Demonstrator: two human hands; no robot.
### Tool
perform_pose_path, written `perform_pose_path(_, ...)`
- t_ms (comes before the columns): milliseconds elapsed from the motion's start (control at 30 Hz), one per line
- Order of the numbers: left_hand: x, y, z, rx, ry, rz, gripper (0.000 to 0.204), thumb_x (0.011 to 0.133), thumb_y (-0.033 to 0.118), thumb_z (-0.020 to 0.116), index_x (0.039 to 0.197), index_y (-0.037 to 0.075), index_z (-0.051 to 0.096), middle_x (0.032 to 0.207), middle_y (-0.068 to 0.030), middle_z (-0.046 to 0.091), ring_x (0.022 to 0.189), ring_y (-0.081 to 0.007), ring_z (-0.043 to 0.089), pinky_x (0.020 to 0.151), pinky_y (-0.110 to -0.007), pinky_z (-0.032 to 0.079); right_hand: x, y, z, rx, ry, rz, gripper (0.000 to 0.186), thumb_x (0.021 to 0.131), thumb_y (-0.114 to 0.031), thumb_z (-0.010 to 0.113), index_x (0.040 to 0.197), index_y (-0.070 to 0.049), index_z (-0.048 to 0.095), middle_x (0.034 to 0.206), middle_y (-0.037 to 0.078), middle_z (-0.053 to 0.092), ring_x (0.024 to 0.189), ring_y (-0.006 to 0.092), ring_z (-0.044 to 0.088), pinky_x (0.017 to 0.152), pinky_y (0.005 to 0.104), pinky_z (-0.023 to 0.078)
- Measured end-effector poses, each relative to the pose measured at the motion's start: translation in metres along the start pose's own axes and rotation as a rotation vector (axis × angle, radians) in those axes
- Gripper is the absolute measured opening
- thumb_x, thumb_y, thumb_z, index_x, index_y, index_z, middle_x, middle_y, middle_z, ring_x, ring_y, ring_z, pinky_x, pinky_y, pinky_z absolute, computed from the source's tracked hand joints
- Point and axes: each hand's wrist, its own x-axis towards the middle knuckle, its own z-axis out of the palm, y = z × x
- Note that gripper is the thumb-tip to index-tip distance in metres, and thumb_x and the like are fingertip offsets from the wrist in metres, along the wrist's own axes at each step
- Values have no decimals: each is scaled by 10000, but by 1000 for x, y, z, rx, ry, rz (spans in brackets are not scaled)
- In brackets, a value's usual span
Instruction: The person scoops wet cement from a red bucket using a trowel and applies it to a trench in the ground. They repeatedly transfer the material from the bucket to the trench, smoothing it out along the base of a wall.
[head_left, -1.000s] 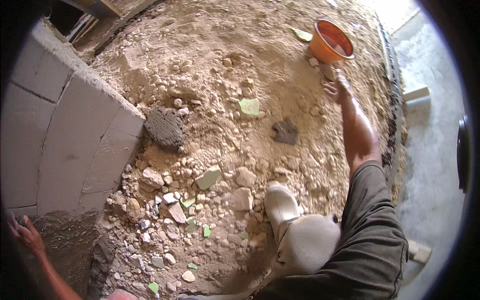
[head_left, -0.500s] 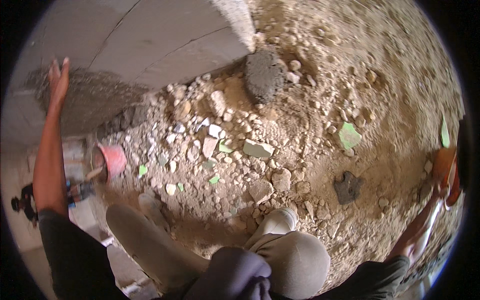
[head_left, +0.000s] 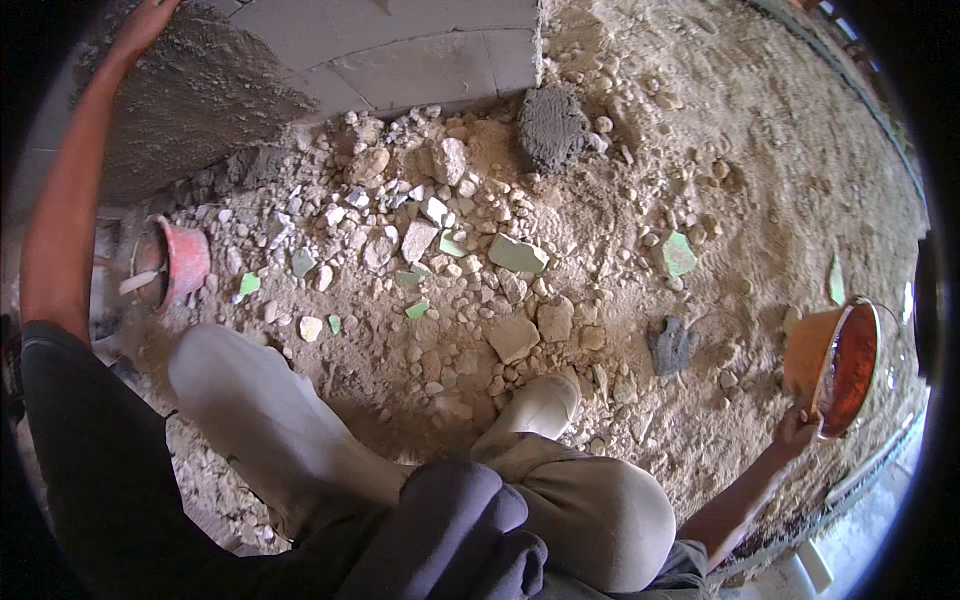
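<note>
My right hand (head_left: pixel 797 430) is closed on the rim of an orange bucket (head_left: pixel 812 352), which is tipped so its reddish inside shows. Up at the top left, my left hand (head_left: pixel 150 18) is at the grey block wall (head_left: pixel 420 65), beside a dark, rough mortar patch (head_left: pixel 195 95). The picture's edge cuts off its fingers, so their state is hidden. A red bucket (head_left: pixel 188 262) lies on its side on the left, with a pale handle-like piece (head_left: pixel 138 282) at its mouth.
Rubble with stones and green shards (head_left: pixel 518 254) covers the ground between wall and knees. A lump of grey mortar (head_left: pixel 553 128) sits by the wall's corner. A dark crumpled scrap (head_left: pixel 671 346) lies on sandy soil right of my shoe (head_left: pixel 543 402).
My left hand has moved up along the wall toward the top edge. The orange bucket in my right hand has come further into view, its mouth now showing. The whole view has shifted.
</note>
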Motion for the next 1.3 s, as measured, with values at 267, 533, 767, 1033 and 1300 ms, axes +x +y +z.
perform_pose_path(267, -36, -18, -14, 28, 30, 128, 689, 873, 347, 533, 1445, 122, 221, 1400, -275, 327, 1315, -377, 310, 1086, -426, 248, -235, -85, 120, 386, -208, 421, 139, 827, -22, 487, 804, 110, 524, 906, 212, 566, 903, 306, 571, 915, 396, 519)
perform_pose_path(533, -169, -113, 86, -118, -419, 519, 530, 900, 359, 521, 1359, 119, 408, 1384, -140, 418, 1279, -310, 389, 1065, -407, 302, -424, -137, 286, 54, -246, 539, 74, 877, -84, 524, 837, -21, 524, 790, 64, 576, 757, 180, 609, 724, 266, 542)
perform_pose_path(767, -366, -185, 128, -396, -1132, 435, 480, 892, 283, 548, 1315, 79, 447, 1310, -177, 479, 1217, -319, 453, 1026, -404, 367, -472, -105, 392, -450, -665, 253, 154, 876, -99, 509, 900, 54, 511, 845, 131, 568, 798, 191, 593, 727, 284, 531)
perform_pose_path(1033, -506, -255, 144, -895, -1088, 116, 447, 893, 276, 530, 1261, 27, 485, 1221, -189, 546, 1130, -331, 525, 962, -391, 413, -475, -99, 494, -198, -641, 551, 222, 861, -94, 495, 976, 96, 506, 994, 212, 565, 847, 265, 598, 739, 346, 535)
perform_pose_path(1300, -568, -278, 178, -1129, -980, -79, 446, 899, 241, 546, 1256, -17, 478, 1208, -181, 569, 1007, -282, 612, 877, -371, 468, -540, -124, 581, -866, -1185, -242, 263, 868, -65, 511, 1001, 148, 435, 1036, 270, 531, 904, 345, 604, 768, 335, 569)
